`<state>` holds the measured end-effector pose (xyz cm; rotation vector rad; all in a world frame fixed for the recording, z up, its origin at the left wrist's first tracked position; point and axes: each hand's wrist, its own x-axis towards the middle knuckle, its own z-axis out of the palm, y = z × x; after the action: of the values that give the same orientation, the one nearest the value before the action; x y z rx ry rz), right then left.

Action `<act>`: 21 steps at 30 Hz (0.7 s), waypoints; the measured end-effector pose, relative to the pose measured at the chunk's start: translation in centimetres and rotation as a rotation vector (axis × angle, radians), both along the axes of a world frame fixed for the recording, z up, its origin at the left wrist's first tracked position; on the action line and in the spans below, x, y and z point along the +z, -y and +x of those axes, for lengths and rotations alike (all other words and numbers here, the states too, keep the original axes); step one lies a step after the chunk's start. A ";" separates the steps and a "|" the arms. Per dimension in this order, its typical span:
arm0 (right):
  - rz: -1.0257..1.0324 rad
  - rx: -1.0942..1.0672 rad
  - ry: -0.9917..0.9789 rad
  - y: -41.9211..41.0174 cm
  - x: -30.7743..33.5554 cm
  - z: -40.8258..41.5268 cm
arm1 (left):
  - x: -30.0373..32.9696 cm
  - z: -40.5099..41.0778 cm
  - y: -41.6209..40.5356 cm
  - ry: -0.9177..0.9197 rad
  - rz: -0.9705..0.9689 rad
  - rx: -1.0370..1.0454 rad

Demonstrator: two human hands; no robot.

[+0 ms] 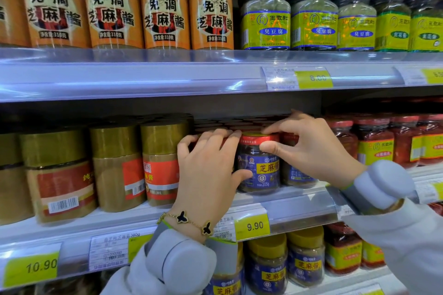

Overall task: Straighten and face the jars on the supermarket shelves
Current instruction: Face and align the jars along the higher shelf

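Blue-labelled and red-lidded, the sesame paste jar (260, 163) stands upright at the front edge of the middle shelf (282, 201), its yellow name panel turned towards the camera, just above the 9.90 price tag (253, 226). Both hands are clamped on it. The left hand (208, 172) wraps the jar's left side, thumb hooked across the lower front of the label and fingers curled over the lid of a jar hidden behind the hand. The right hand (309, 148) pinches the red lid, thumb pressed on its front rim and forefinger lying across its top, while the other fingers curl over the neighbouring blue-labelled jar (297, 175) just to the right. A gold bracelet (191, 221) with dark butterfly charms circles the left wrist, and both forearms wear pale grey sleeves. To the left on the same shelf stand gold-lidded jars (115, 165) with red labels, some turned so the barcode shows. To the right are red bean-curd jars (374, 143) with yellow labels. On the top shelf stand tall orange-labelled sesame jars (165, 7) and yellow-labelled glass jars (266, 17). More blue sesame jars (271, 268) sit on the shelf below.
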<state>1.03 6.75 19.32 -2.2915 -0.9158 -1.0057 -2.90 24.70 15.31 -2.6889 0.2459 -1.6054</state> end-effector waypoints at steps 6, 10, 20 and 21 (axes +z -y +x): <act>-0.019 -0.001 -0.001 0.5 -0.2 0.4 | -0.1 -0.1 -0.2 -0.021 0.000 0.002; 0.019 -0.033 0.009 0.2 -0.4 0.4 | -0.2 0.0 0.0 -0.007 0.014 0.011; 0.116 -0.019 0.066 -0.2 -0.4 0.0 | -0.6 -0.1 0.4 0.005 0.001 0.031; 0.114 -0.020 0.064 -0.2 -0.3 0.0 | -0.6 -0.1 0.4 0.004 0.001 0.031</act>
<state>1.05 6.98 18.98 -2.1889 -0.8401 -1.1168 -2.98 24.31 14.75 -2.6745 0.2048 -1.6017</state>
